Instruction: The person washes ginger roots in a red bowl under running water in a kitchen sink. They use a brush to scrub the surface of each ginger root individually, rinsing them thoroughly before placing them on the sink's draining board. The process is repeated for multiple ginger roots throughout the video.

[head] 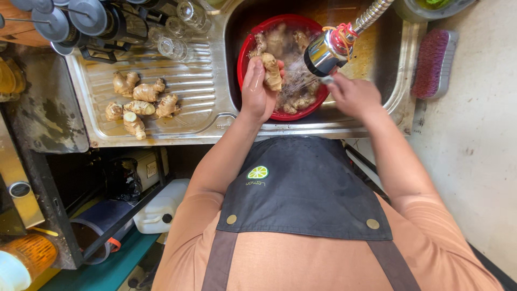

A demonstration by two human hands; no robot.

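The left hand gripped a ginger root over a red bowl; the right hand lay loosely curled under the faucet head. Washed ginger pieces sat on the drainboard.

A round lime-slice logo sits on the dark apron.

A stainless steel sink unit with a ribbed draining board is sitting against a pale, stained wall. Daylight is gleaming off the steel. Below, a dark metal shelf frame is standing on a teal floor, sheltering a white jerrycan.
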